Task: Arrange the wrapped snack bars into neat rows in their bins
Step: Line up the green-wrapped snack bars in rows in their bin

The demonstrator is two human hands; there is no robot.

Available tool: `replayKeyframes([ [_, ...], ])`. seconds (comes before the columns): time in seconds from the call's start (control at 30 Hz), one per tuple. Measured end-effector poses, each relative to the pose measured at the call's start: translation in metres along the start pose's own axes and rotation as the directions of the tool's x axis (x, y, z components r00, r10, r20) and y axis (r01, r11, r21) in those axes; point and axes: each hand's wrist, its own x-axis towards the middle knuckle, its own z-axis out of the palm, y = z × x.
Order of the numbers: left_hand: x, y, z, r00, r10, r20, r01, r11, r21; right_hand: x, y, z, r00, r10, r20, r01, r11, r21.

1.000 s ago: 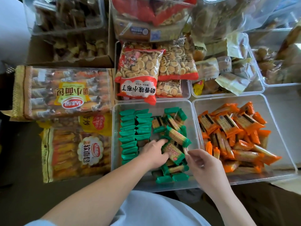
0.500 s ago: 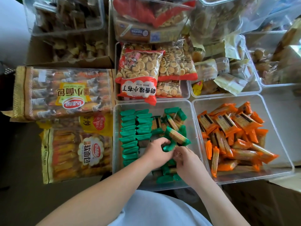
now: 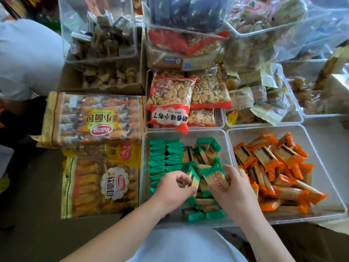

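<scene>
far on my left lie the big bread bags [image 3: 94, 118], glossy and soft, just beside the clear bin [image 3: 225, 146] that holds the green bars. along that bin's left side the neat rows [image 3: 160, 159] sit packed tight in two touching columns, mostly green crimped film showing. my left hand [image 3: 172, 189] is curled, with finger and thumb pinching one green bar [image 3: 192, 181] at the near end of those rows. the loose pile [image 3: 204, 154] fills the rest of the bin, its bars lying every way, slick film with clear windows over pale ridged crackers. my right hand [image 3: 234, 191] grips a second bar [image 3: 215, 179] by its edges, face up

what could go wrong, as i judge it: the film is slippery, so a light pinch could let a bar drop flat across the rows. a hard push could tip the packed bars over. a squeeze could snap the brittle cracker inside

to the right, the orange bars [image 3: 268, 167] lie jumbled in the second bin [image 3: 321, 157], just beside my right hand, and a careless sweep could flick a green one over the wall
</scene>
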Motion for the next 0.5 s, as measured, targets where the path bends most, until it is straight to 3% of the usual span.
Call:
replayKeyframes([
  [0.23, -0.022, 0.006, -0.032, 0.997, -0.003, -0.083, -0.015, 0.977, -0.211, 0.020, -0.033, -0.004, 0.999, 0.011, 0.053, -0.024, 0.966, 0.257],
  [0.5, -0.039, 0.012, -0.044, 0.985, 0.015, -0.172, -0.052, 0.976, -0.214, 0.013, -0.060, 0.014, 0.982, -0.075, 0.173, -0.024, 0.858, 0.513],
])
